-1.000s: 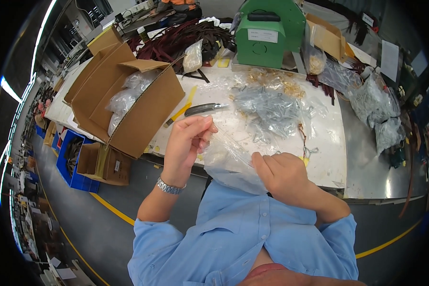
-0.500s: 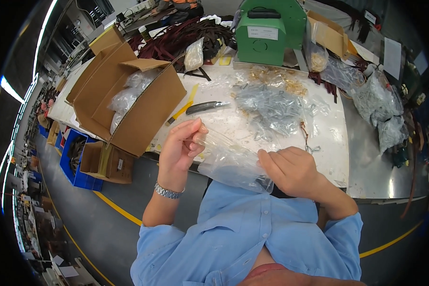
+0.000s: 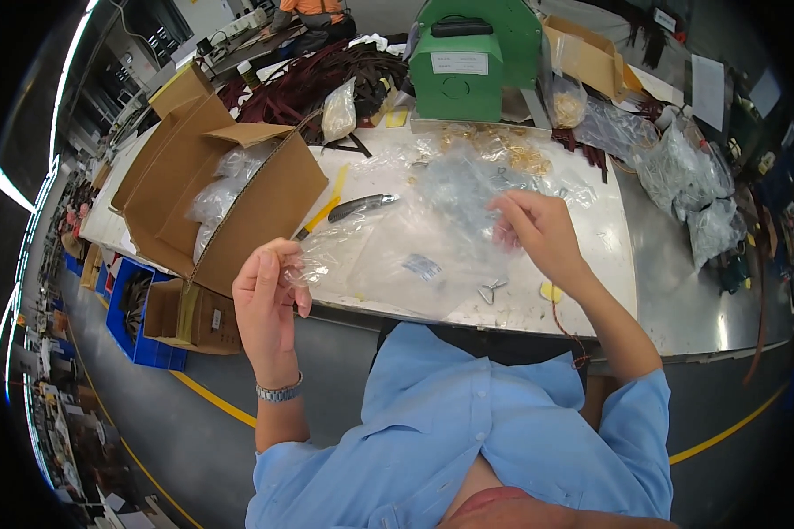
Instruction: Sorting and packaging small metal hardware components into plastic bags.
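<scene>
Now right hand (image 3: 538, 231) farther up the clear bag (image 3: 406, 256), left hand (image 3: 269, 295) lower.

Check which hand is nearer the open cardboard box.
Left. The left hand, pinching the clear plastic bag, sits just beside the open cardboard box; the right hand grips the bag's far end, well away.

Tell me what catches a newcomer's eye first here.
A large clear plastic bag is stretched across the middle between the left hand and the right hand, above the white worktable. To the left stands an open brown cardboard box with filled clear bags; behind is a green metal machine.
</scene>
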Motion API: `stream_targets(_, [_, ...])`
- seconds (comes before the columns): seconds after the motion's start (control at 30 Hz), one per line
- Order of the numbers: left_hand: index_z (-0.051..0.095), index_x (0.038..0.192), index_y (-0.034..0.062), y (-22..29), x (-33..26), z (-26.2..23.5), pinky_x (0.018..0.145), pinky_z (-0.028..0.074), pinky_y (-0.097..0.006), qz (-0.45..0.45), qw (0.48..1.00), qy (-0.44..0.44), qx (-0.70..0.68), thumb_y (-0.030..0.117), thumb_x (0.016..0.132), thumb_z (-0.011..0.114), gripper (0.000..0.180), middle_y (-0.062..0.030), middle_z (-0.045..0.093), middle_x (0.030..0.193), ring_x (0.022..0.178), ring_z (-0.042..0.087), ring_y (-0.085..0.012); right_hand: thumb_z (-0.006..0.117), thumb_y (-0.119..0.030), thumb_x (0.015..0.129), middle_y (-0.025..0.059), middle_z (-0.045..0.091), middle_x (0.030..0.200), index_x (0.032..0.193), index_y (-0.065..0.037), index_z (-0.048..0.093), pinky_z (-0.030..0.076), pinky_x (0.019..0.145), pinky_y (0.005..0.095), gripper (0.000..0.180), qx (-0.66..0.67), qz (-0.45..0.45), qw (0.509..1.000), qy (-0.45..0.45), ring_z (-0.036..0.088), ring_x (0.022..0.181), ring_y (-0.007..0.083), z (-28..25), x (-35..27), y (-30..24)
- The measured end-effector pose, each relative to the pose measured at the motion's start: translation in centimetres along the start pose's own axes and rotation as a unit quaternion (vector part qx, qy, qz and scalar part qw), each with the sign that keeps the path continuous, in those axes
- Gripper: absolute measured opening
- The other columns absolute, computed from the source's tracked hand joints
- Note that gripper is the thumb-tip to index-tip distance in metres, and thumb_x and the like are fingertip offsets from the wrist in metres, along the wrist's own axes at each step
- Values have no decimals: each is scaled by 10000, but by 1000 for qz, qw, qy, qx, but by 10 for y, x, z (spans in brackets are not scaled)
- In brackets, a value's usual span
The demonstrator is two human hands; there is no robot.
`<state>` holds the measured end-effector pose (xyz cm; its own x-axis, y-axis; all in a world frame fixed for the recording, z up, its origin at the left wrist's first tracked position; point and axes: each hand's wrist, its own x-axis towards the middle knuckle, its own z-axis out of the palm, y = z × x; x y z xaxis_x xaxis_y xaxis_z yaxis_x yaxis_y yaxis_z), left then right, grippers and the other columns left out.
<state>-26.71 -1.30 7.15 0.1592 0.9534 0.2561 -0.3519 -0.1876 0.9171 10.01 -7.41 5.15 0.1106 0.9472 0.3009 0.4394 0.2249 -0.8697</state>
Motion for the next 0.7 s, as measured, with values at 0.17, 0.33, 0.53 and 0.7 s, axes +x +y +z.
stream_targets(0.17, [651, 1311, -43, 3, -6, -17, 432, 439, -229, -19, 1000, 6, -12, 216, 1129, 540, 336, -136, 742, 1078, 542, 569, -100, 549, -224, 1108, -34, 639, 699, 1176, -20, 763, 463, 602, 205, 303, 135, 17, 991, -10, 553, 611, 37, 8, 84, 14])
stream_targets(0.33, [653, 1312, -61, -11, -14, -35, 494, 520, -256, -39, 998, 5, -52, 148, 1116, 539, 309, -205, 748, 1160, 601, 628, -120, 551, -244, 1099, -30, 658, 742, 1209, -23, 747, 487, 629, 202, 315, 236, 37, 971, 14, 542, 617, 43, 32, 150, 12])
stream_targets(0.53, [667, 1282, -49, -34, -9, -40, 588, 565, -297, -71, 995, -6, -67, 167, 1106, 562, 298, -173, 760, 1135, 682, 680, -151, 486, -209, 1103, 159, 766, 1129, 1326, -31, 627, 576, 780, 327, 318, 313, 137, 940, 25, 709, 908, 205, 101, 210, 42])
stream_targets(0.7, [677, 1223, -40, -57, 3, -16, 635, 573, -296, -99, 992, -17, -80, 169, 1108, 562, 264, -148, 752, 1082, 721, 690, -157, 623, -195, 1030, 253, 430, 1607, 1427, -24, 522, 550, 1038, 573, 444, 522, 387, 759, 40, 584, 1346, 417, 133, 234, 97])
